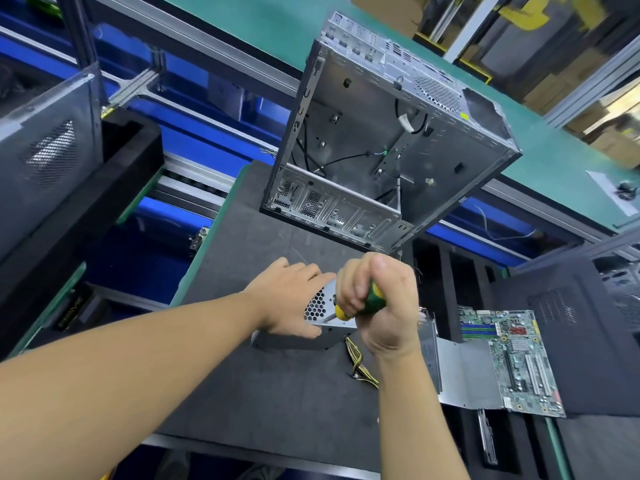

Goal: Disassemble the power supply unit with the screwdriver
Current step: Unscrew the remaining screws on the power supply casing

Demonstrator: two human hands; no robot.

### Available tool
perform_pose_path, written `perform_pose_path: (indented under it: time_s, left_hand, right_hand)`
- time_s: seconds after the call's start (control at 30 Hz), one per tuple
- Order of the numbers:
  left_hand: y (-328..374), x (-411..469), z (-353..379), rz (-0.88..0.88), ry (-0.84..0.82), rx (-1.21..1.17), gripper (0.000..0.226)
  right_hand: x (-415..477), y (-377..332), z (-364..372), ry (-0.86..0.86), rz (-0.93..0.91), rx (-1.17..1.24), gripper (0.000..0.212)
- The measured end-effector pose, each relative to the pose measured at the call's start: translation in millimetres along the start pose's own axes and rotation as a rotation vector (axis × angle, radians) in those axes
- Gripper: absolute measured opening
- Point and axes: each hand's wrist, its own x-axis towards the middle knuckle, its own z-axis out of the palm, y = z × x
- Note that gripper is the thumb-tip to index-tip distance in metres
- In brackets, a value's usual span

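The grey metal power supply unit (pixel 317 304) lies on the dark foam mat (pixel 277 386), its honeycomb vent facing me. My left hand (pixel 292 301) rests flat on its top with straight fingers. My right hand (pixel 382 303) grips the green and yellow handle of the screwdriver (pixel 367 303). The shaft points down-left onto the vent face. Most of the unit is hidden behind both hands. Yellow and black cables (pixel 358 365) trail from it toward me.
An empty computer case (pixel 381 133) stands open at the mat's far edge. A motherboard (pixel 509 358) and a metal panel (pixel 464 372) lie to the right. Another case (pixel 45 147) sits at the left. A green conveyor (pixel 554 161) runs behind.
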Motion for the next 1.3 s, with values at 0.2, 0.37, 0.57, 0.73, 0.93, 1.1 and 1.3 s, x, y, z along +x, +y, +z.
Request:
perform_pose_path:
  time_s: [0.2,0.37,0.57,0.73,0.93,1.1,1.3]
  left_hand:
    - [-0.4,-0.3,-1.4,0.002,-0.029,0.013,0.065]
    - [0.1,-0.4,-0.5,-0.028,-0.060,0.029,0.095]
    - [0.2,0.3,-1.0,-0.021,-0.043,0.037,0.081]
    - [2.2,-2.0,-6.6,0.002,-0.041,0.012,0.047]
    - [2.5,-2.0,-5.6,-0.015,-0.038,0.017,0.060]
    - [2.0,-1.7,-1.7,-0.031,-0.038,0.028,0.088]
    - [-0.1,0.2,2.3,-0.030,-0.048,0.033,0.096]
  right_hand:
    - [14.5,-0.2,-0.8,0.051,0.099,-0.081,0.019]
    - [15.7,-0.5,3.6,0.417,0.055,-0.345,0.016]
    - [0.7,3.2,13.5,0.518,0.020,-0.243,0.046]
    - [-0.2,7.6,12.7,0.207,0.064,-0.107,0.043]
    - [6.9,4.3,0.0,-0.058,0.117,0.111,0.045]
    - [6.0,-0.4,-14.0,0.057,0.092,0.134,0.053]
    - [11.5,1.7,-13.2,0.279,0.054,-0.034,0.028]
